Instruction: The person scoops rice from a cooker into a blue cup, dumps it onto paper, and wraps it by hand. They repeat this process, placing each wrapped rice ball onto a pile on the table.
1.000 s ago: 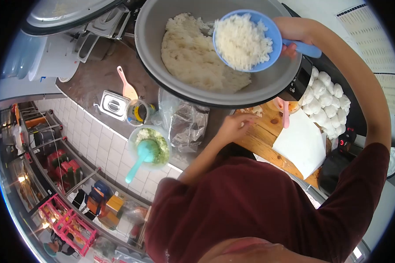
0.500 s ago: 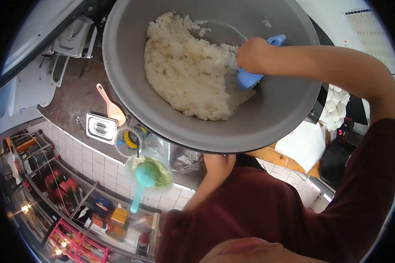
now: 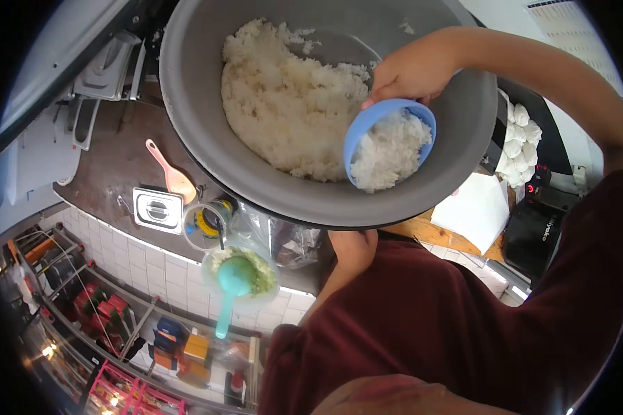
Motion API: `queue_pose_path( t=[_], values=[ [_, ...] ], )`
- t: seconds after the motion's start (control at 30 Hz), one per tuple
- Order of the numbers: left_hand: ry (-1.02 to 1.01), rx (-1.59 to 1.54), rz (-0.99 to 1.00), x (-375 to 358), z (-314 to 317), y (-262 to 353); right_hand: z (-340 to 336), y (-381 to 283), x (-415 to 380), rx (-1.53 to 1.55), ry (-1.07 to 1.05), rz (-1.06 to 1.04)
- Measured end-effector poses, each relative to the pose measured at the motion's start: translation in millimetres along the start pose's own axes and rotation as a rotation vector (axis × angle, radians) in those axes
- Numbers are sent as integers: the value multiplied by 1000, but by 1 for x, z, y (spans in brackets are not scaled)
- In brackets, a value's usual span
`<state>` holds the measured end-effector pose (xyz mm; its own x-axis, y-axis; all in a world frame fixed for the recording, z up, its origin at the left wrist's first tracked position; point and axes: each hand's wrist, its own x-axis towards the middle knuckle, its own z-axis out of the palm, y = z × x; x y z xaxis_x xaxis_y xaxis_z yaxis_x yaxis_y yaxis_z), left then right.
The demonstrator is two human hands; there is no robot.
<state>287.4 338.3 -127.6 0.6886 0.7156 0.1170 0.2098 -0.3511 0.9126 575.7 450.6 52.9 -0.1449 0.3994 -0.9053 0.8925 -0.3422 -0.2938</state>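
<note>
Bare pot wall (image 3: 457,131) beside scoop (image 3: 389,144)

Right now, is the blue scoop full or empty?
Full. The blue scoop holds a mound of white rice and sits over the grey pot, held by the right hand at its rim.

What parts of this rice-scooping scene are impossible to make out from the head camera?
- Left hand: fingers hidden under the big grey cooker pot; any grip unclear.
- Blue plastic scoop: handle covered by the right hand.
- White rice balls: partly behind the pot and forearm.
- Clear round jar: contents too small to tell.
</note>
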Motion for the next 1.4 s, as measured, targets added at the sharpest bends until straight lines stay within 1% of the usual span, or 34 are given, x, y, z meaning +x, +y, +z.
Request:
queue_pose_path(
  t=[0.07, 0.1, 0.17, 0.2, 0.27, 0.3, 0.33, 0.4, 0.43, 0.47, 0.53, 0.57, 0.6, 0.67, 0.7, 0.73, 0.77, 0.8, 0.83, 0.87, 0.9, 0.93, 0.97, 1.0, 1.03, 1.07, 1.13, 1.17, 1.2, 1.23, 1.27, 1.3, 1.33, 1.4],
  values=[
    [33, -21, 3, 8, -2, 11, -4, 9, -11, 247, -170, -68],
    [63, -44, -9, 14, -3, 17, 0, 13, -20, 245, -141, -64],
    [45, 14, 94, 21, -3, 27, 14, 21, -41, 667, 65, -77],
    [26, 68, 168, 23, -2, 32, 21, 27, -52, 675, 99, -79],
    [55, 86, 203, 14, 11, 34, 41, 43, -80, 938, 221, -332],
    [89, 98, 202, 8, 21, 33, 60, 36, -100, 1119, 401, -184],
    [49, 81, 238, 2, 31, 27, 76, 45, -113, 1252, 492, -283],
    [-54, -79, 201, -10, 44, 17, 127, 66, -130, 1538, 607, -594],
    [-33, -26, 307, -12, 50, 27, 158, 76, -135, 1693, 639, -764],
    [-108, -38, 320, -19, 53, 29, 191, 86, -139, 1837, 666, -918],
    [-444, -17, 416, -35, 72, 28, 266, 102, -141, 2072, 725, -1158],
    [-433, -8, 352, -46, 91, 33, 305, 108, -139, 2171, 768, -1237],
    [-461, -8, 357, -52, 106, 35, 346, 115, -136, 2261, 819, -1297],
    [-750, -15, 166, -59, 138, 37, 425, 125, -124, 2419, 1002, -1328],
    [-761, -5, 168, -61, 157, 33, 461, 132, -117, 2492, 1139, -1299],
    [-838, -17, 140, -64, 176, 27, 501, 136, -111, 2566, 1273, -1258],
    [-911, -30, 108, -67, 196, 24, 536, 141, -108, 2537, 1471, -1102],
    [-915, -19, 98, -70, 216, 22, 561, 145, -110, 2495, 1655, -938],
    [-962, 59, 236, -71, 238, 19, 581, 155, -110, 2514, 1637, -939],
    [-1010, 140, 373, -71, 259, 16, 596, 164, -110, 2163, 1958, -300],
    [-1023, 131, 456, -67, 282, 14, 609, 175, -108, 1711, 2108, 280],
    [-1035, 126, 540, -61, 305, 9, 616, 198, -79, 1377, 2217, 411],
    [-1039, 147, 530, -53, 324, 9, 614, 206, -70, 1343, 1685, 777],
    [-1088, 347, 596, -45, 341, 12, 601, 216, -45, 1090, 1251, 973],
    [-1138, 545, 652, -43, 352, 12, 619, 232, 30, 782, 1169, 994],
    [-1154, 560, 627, -47, 353, 8, 620, 231, 43, 764, 1188, 903],
    [-1250, 686, 617, -37, 363, 0, 636, 261, 45, 744, 1140, 759],
    [-1258, 702, 575, -41, 364, -4, 632, 268, 37, 825, 1067, 774],
    [-1214, 674, 608, -46, 361, -7, 623, 263, 40, 901, 1121, 847],
    [-1143, 636, 666, -46, 365, -10, 623, 248, 51, 911, 1043, 821],
    [-1128, 638, 664, -42, 373, -9, 625, 246, 57, 900, 983, 803],
    [-1149, 655, 648, -40, 371, -10, 638, 252, 53, 818, 1039, 709],
    [-1178, 670, 626, -44, 368, -11, 651, 269, 52, 797, 1150, 691],
    [-1173, 650, 621, -48, 365, -12, 628, 277, 31, 944, 1048, 815]
  ],
)
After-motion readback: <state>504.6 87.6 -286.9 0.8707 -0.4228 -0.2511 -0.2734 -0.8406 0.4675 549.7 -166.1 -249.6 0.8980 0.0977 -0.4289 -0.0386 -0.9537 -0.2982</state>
